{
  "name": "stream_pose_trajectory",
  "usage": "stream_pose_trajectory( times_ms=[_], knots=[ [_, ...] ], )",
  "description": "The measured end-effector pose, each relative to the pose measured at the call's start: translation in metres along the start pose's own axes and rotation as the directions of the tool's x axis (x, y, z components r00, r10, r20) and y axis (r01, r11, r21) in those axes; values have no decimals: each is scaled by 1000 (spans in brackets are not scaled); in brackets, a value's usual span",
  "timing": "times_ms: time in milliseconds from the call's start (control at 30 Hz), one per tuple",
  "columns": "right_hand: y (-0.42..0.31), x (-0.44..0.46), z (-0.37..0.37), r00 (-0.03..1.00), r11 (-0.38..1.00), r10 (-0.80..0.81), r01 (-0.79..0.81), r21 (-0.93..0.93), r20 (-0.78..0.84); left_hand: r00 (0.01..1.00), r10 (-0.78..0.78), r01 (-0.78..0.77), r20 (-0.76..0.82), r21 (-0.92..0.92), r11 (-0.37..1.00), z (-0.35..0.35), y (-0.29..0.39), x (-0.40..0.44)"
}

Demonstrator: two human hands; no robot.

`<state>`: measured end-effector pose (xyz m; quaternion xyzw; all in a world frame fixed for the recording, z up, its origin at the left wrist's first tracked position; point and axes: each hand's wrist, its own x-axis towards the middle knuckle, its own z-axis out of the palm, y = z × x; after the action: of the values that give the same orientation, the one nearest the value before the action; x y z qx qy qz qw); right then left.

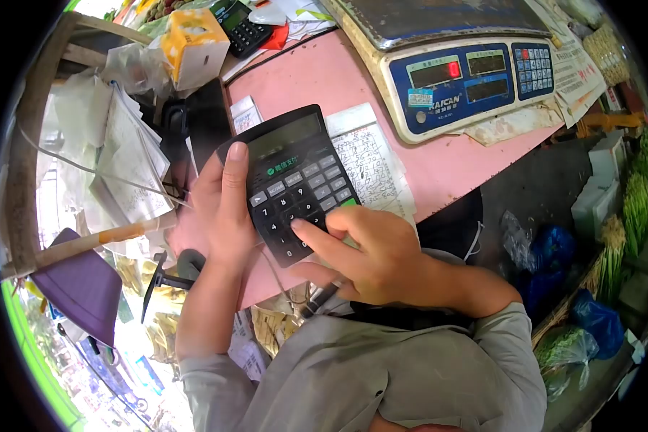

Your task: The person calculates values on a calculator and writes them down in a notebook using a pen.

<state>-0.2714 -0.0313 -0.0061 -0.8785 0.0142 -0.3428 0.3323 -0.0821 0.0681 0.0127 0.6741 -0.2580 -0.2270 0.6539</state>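
Observation:
A black calculator (295,180) lies tilted in my left hand (227,201), the thumb along its upper left edge and the other fingers hidden behind it. Over its lower keys is my right hand (374,252), its index fingertip on or just above a number key. The thumb is held apart, other fingers are curled, and I see nothing held in that hand. Behind the calculator, a handwritten paper pad (371,162) rests on the pink tabletop (302,72). A dark cylindrical thing (320,299) shows below my right thumb; whether they touch I cannot tell.
A blue-fronted digital scale (468,79) stands at the back right of the table. Behind, at left, are a second calculator (241,29) and a yellow-and-white box (194,47). Papers hang at left above a purple container (79,288). Green vegetables (637,209) and blue bags (597,324) lie right.

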Motion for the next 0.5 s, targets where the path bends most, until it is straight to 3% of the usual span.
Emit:
stream_pose_trajectory(
  times_ms=[167,233,433,500],
  knots=[
    [14,-22,-15,982,989,-147,147,-14,-121,997,-63,65,45,-48,997,-5,3,0],
    [20,-30,-25,986,984,-139,127,-126,-93,997,-45,48,57,-48,998,-8,1,0],
    [32,-28,-20,996,983,-48,35,-179,-71,998,11,-9,69,-25,1000,-12,-9,4],
    [27,-27,-17,997,985,-7,-6,-172,-71,999,10,-5,51,-102,995,-7,-6,4]
  ],
)
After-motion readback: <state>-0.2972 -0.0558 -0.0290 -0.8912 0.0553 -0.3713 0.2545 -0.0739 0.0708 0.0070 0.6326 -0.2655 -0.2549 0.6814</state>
